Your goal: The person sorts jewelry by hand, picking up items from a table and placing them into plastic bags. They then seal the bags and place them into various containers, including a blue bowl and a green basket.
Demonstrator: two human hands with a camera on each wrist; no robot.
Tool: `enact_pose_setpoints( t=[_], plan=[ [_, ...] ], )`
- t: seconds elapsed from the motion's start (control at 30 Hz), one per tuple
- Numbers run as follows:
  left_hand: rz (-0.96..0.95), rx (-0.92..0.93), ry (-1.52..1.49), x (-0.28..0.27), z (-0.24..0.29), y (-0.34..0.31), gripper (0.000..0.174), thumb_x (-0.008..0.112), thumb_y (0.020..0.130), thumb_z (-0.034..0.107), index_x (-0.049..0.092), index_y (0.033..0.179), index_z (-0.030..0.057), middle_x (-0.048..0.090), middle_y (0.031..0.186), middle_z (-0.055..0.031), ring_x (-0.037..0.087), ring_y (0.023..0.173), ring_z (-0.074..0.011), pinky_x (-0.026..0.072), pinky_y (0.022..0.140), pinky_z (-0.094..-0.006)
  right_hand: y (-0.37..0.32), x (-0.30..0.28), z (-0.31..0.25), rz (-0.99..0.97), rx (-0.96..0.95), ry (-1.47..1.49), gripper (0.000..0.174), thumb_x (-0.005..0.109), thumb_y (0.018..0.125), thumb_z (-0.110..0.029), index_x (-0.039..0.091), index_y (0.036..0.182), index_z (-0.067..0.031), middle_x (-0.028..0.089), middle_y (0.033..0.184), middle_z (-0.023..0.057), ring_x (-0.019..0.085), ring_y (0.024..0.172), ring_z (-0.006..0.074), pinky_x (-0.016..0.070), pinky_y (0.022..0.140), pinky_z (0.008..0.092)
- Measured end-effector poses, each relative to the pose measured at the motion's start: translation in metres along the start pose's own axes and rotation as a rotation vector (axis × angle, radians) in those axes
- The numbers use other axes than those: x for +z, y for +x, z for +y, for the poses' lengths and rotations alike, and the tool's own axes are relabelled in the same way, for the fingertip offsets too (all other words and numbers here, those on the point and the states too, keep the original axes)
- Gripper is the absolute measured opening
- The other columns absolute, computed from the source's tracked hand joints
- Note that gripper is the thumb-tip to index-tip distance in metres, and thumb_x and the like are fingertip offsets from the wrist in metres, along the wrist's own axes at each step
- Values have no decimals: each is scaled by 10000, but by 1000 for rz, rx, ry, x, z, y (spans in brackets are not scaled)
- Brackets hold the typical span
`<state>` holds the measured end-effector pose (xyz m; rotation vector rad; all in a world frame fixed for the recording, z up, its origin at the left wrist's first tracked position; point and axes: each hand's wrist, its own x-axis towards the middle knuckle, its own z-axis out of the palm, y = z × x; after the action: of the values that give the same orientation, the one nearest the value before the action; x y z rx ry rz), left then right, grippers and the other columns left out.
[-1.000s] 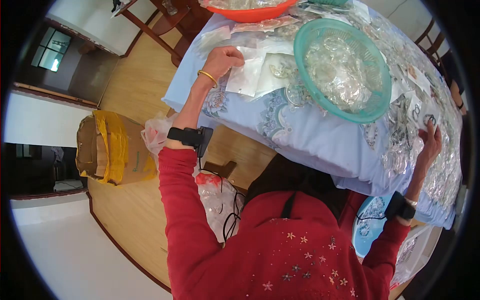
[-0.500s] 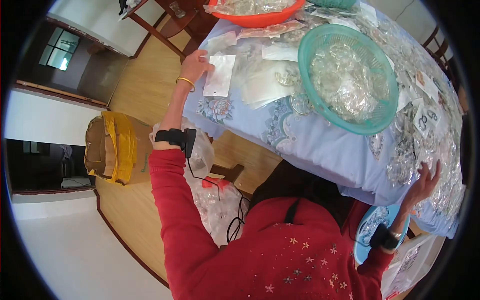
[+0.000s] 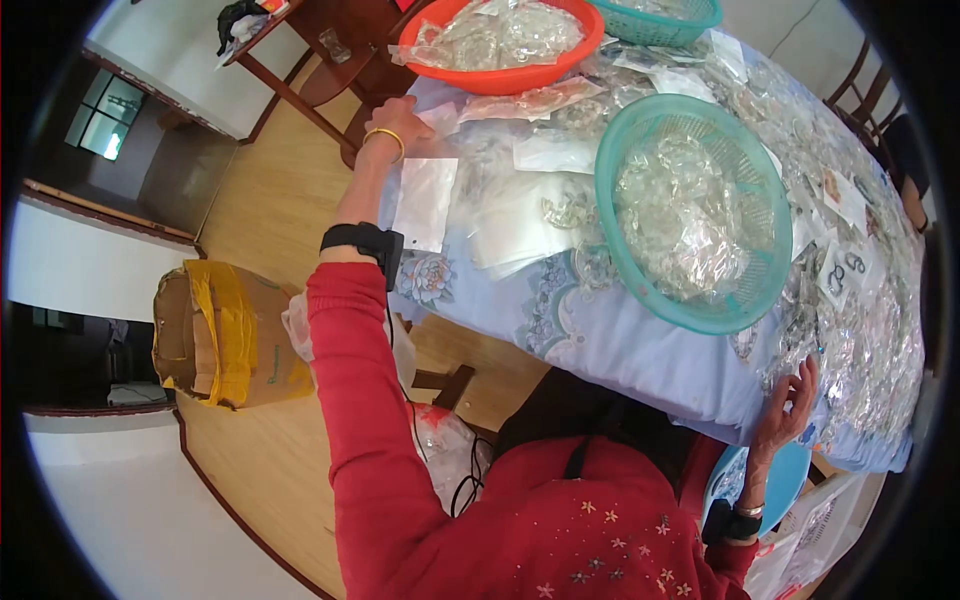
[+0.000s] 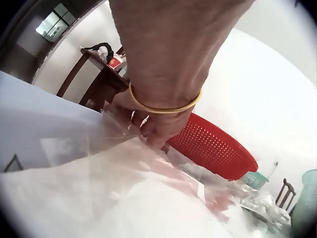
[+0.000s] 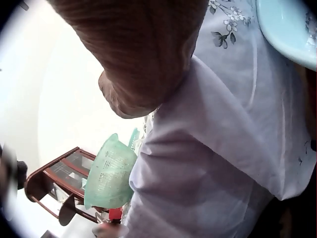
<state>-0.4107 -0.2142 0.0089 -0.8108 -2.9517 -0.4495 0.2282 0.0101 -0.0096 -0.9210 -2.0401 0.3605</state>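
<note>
My left hand (image 3: 400,122) reaches to the table's far left corner, below the red basket (image 3: 500,72). In the left wrist view its bent fingers pinch the edge of a clear plastic bag (image 4: 116,124). A white rectangular packet (image 3: 427,205) lies just nearer than this hand. Several flat clear and white bags (image 3: 520,225) lie to its right. My right hand (image 3: 788,405) holds nothing, with relaxed fingers spread at the table's front edge, beside a heap of small clear packets (image 3: 870,340). Only its wrist side shows in the right wrist view.
A green basket (image 3: 783,215) of clear packets stands mid-table, with another green basket (image 3: 660,30) at the back. A white card with dark marks (image 3: 838,275) lies on the heap. Below the edge are a blue basin (image 3: 785,485) and a taped cardboard box (image 3: 235,335).
My left hand let go of the white packet, leaving it at the left, and moved farther back to a clear bag. My right hand released a small marked packet on the heap and drew back.
</note>
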Motion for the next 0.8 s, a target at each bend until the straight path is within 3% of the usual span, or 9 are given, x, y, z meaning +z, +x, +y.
enact_pose_setpoints(
  t=[0.07,0.17,0.33,0.43,0.7,0.8],
  plan=[
    [-43,-30,64,1,-6,11,425,699,613,203,649,1013,67,656,972,-122,613,942,-272,470,806,-340,0,1,1,-25,-12,-24,333,533,851,14,527,1179,-40,492,1290,95,543,806,117,435,634,212],
    [-101,-53,-405,7,-21,24,356,718,601,157,671,933,40,668,901,-100,623,890,-225,473,782,-322,-1,2,-2,-43,-11,-48,306,537,850,13,549,1150,-42,516,1262,98,540,796,117,435,621,215],
    [-78,-205,-813,-15,-14,4,288,716,629,98,669,903,19,657,856,-67,605,829,-163,471,747,-286,0,2,-5,-64,-13,-46,276,538,850,11,566,1121,-32,538,1234,102,551,809,124,436,616,217],
    [99,-217,-1020,-29,-9,-10,195,686,677,43,664,866,2,642,822,-47,579,770,-128,465,715,-257,-2,1,-1,-59,-21,-60,250,541,850,8,579,1095,-24,558,1205,103,565,827,134,437,612,218],
    [361,-220,-1380,-43,-12,-12,132,654,729,63,660,850,12,635,798,-52,574,714,-145,462,683,-263,-1,0,-3,-55,-18,-86,202,554,850,-15,601,1047,-24,585,1151,119,591,868,186,458,608,245],
    [380,-247,-1379,-41,-22,-10,147,661,734,85,656,866,22,636,811,-52,575,715,-147,459,672,-261,-2,1,-1,-55,-20,-70,205,547,852,-8,597,1050,-16,587,1146,114,585,865,167,451,623,232]
  ],
)
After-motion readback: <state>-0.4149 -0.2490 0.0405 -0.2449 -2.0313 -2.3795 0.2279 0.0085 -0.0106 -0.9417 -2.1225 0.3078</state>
